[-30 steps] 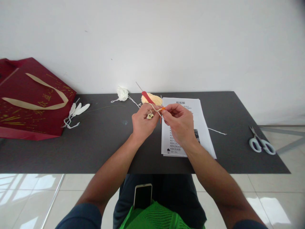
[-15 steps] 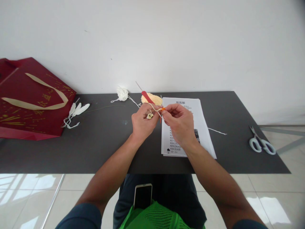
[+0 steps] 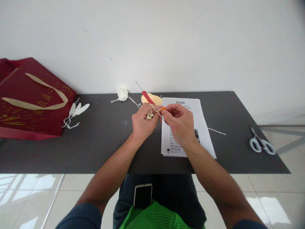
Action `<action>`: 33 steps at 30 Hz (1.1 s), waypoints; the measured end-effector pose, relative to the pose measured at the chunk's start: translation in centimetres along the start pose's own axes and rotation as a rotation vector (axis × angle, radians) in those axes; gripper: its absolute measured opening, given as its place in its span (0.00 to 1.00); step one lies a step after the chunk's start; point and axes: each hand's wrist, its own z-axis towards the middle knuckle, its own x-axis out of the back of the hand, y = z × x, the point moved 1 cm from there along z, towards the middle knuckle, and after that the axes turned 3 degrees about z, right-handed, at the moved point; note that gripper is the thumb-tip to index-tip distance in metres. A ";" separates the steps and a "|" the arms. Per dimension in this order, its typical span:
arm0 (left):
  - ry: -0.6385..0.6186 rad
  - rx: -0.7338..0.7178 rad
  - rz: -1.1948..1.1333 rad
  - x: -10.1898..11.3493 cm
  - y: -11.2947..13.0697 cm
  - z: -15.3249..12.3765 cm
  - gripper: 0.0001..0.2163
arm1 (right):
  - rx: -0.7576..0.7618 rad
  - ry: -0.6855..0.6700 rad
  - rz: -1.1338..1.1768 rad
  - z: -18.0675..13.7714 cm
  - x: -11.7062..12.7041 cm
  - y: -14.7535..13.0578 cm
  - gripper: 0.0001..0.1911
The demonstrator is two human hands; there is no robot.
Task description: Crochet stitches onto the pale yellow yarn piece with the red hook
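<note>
My left hand (image 3: 143, 122) is closed round a crochet hook with a red handle (image 3: 147, 96), whose metal tip sticks up and left. My right hand (image 3: 179, 122) pinches a small orange piece (image 3: 163, 108) and a strand of cream yarn (image 3: 155, 109) that runs between the two hands. Both hands hover over the dark table (image 3: 107, 140), their fingertips almost touching. A small cream bit (image 3: 150, 116) hangs under my left fingers. Behind the hands lies a cream yarn ball (image 3: 153, 99).
A printed pattern sheet (image 3: 188, 127) lies under my right hand. A white yarn bundle (image 3: 122, 93) sits at the back, white feather-like pieces (image 3: 76, 111) and a red gift bag (image 3: 30, 98) at left, scissors (image 3: 260, 143) at the right edge. A phone (image 3: 142, 195) rests on my lap.
</note>
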 end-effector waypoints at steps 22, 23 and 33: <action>0.056 -0.339 0.139 0.4 0.9 0.5 0.09 | -0.004 0.018 0.010 -0.1 0.1 0.4 0.06; 0.056 -0.347 0.142 0.4 0.9 0.5 0.09 | -0.004 0.019 0.001 -0.2 0.1 0.4 0.06; 0.098 -0.452 0.214 0.4 0.9 0.4 0.10 | -0.001 0.028 0.040 -0.4 -0.2 0.3 0.08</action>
